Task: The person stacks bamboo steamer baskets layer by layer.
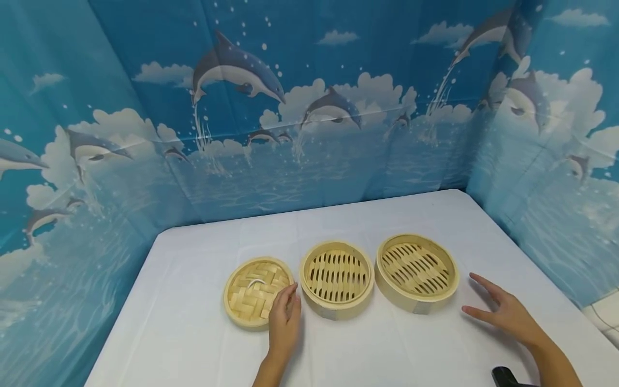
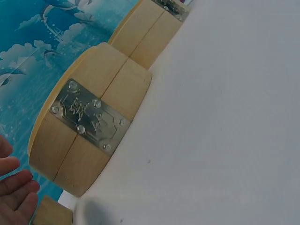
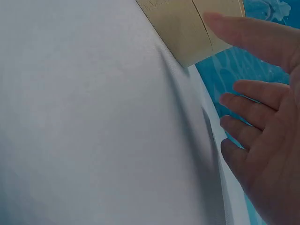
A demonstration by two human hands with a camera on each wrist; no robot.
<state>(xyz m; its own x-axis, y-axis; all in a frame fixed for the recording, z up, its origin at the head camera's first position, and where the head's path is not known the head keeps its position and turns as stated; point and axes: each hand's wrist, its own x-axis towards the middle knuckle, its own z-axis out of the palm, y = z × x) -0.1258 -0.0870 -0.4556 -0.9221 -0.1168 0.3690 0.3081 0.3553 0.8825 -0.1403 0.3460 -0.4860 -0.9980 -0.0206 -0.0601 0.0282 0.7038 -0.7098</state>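
Three round bamboo pieces stand in a row in the head view. Leftmost is a woven steamer lid (image 1: pixel 242 301) with a small pale loop handle on top. Beside it sits the middle steamer basket (image 1: pixel 316 306) with a slatted base, and a second steamer basket (image 1: pixel 403 298) stands to the right. My left hand (image 1: pixel 284 322) is between the lid and the middle basket, over the lid's near right edge; whether it touches is unclear. To the right of the right basket, my right hand (image 1: pixel 505 314) hovers with fingers spread, holding nothing. A metal plate (image 2: pixel 89 117) is fixed to a basket's side.
White cloth covers the table (image 1: pixel 367 355). A dolphin-patterned curtain (image 1: pixel 309 177) hangs behind and along both sides. Near my right forearm, a black object (image 1: pixel 504 375) shows at the bottom edge.
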